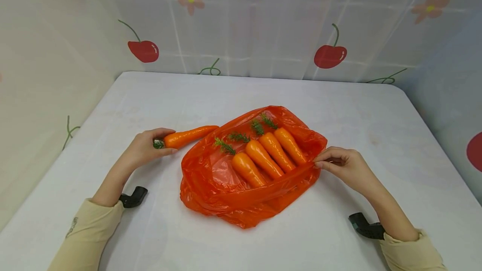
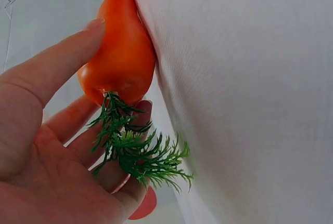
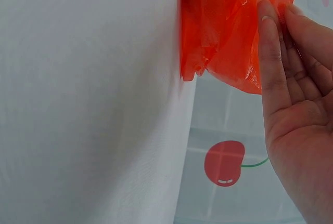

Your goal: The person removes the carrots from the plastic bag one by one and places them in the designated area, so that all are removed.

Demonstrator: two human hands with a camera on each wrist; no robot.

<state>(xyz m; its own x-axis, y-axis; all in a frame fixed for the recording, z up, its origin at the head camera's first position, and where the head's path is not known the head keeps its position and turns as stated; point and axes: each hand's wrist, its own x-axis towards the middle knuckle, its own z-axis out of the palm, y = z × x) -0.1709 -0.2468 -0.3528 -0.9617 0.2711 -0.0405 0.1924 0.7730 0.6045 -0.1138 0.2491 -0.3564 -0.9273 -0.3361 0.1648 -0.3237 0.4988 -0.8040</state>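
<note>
My left hand (image 1: pixel 147 147) holds an orange carrot (image 1: pixel 192 134) at its thick end, thumb on one side and fingers on the other. Its green leaves (image 2: pixel 138 146) hang over the fingers in the left wrist view, and its tip reaches the left rim of a red plastic bag (image 1: pixel 233 204). Several carrots (image 1: pixel 262 159) lie side by side in the open bag, leafy tops toward the far left. At the bag's right side my right hand (image 1: pixel 348 168) pinches the rim between thumb and fingers, seen close in the right wrist view (image 3: pixel 302 83).
The bag sits mid-table on a white tabletop (image 1: pixel 169 237). Behind it hangs a pale curtain (image 1: pixel 244 24) printed with cherries and flowers, and similar sheets flank both sides. A black device (image 1: pixel 134 197) is worn on the left wrist, another black device (image 1: pixel 367 226) on the right.
</note>
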